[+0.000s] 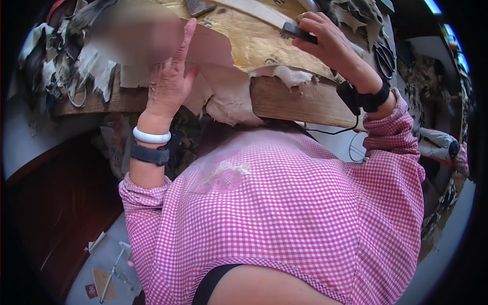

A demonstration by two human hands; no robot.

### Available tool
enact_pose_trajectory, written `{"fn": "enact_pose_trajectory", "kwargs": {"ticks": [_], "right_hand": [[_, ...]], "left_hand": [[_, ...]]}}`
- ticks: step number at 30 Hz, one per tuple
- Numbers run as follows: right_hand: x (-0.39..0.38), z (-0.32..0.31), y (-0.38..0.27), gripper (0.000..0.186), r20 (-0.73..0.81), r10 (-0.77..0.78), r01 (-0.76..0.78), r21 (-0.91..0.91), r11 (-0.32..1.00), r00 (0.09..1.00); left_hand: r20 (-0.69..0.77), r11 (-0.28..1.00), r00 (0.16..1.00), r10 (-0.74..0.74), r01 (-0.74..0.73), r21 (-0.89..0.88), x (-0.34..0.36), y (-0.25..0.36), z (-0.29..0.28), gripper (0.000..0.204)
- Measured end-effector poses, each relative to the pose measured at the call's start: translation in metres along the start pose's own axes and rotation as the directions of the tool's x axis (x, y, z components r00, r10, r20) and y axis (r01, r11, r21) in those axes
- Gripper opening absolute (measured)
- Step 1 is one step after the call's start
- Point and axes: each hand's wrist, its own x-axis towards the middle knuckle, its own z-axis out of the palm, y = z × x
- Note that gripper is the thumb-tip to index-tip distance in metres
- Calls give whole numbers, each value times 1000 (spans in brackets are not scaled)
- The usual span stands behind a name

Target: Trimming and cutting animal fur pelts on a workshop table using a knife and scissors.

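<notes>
My left hand (166, 86) has its fingers extended and thumb apart, at a pale pinkish piece of hide (223, 101) hanging over the bench edge. A blurred oval hides what is by its fingertips. My right hand (325, 43) grips a black handle-like piece (296, 32) at the end of a long, pale flat strip (254, 11), above a yellowish, printed paper sheet (254, 40). A small dark wedge-shaped object (199, 7) lies at the back of the bench.
Fur and hide scraps (43, 53) heap at the left and back right. Black scissors (384, 60) hang at the right. The wooden bench edge (300, 101) crosses before me, with a dark cable below. A co-worker (442, 147) is at the far right, near more scraps.
</notes>
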Motion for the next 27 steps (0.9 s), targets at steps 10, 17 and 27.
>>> {"fn": "enact_pose_trajectory", "kwargs": {"ticks": [10, 17, 27], "right_hand": [[-57, -48, 15, 30, -75, 212, -218, -88, 972, 974], [-73, -47, 14, 27, -123, 223, -232, -63, 971, 967], [-64, -68, 14, 29, -242, 109, -167, -233, 958, 964]], "left_hand": [[-62, 913, 982, 177, -140, 384, 49, -19, 8, 33], [-157, 886, 987, 42, 36, 462, 58, -65, 19, 19], [-119, 810, 991, -60, 118, 575, 63, -86, 38, 23]]}}
